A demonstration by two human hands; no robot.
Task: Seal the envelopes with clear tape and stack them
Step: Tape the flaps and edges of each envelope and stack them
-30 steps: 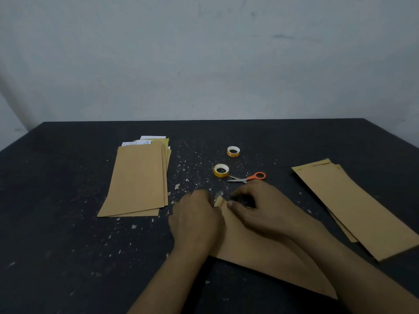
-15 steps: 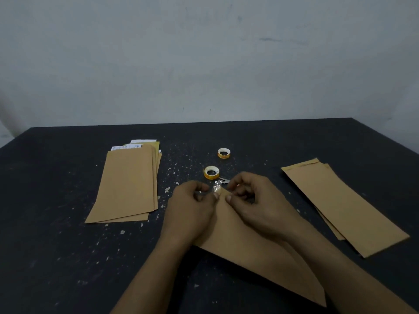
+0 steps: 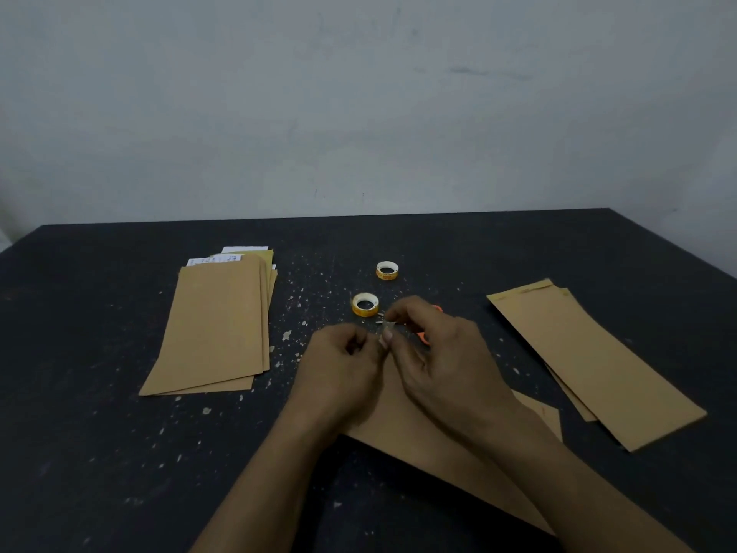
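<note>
Left hand (image 3: 343, 365): fingers curled, thumb and forefinger pinching the near end of a strip of clear tape (image 3: 387, 328).
Right hand (image 3: 442, 353): fingertips pinching the far end of the same strip (it is small and glinting, with edges hard to make out).
Envelope (image 3: 422, 437): flat on the dark table (image 3: 99, 453), lying diagonally under both wrists, top corner just below the strip.
Left stack (image 3: 215, 329): brown envelopes, white paper showing at the far end, well apart from the hands.
Right pile (image 3: 590, 353): overlapped envelopes near the table's right edge.
Near tape roll (image 3: 365, 304): just beyond the hands.
Far tape roll (image 3: 387, 270): farther back.
Scissors (image 3: 426, 338): orange handles, mostly hidden behind the right hand.
</note>
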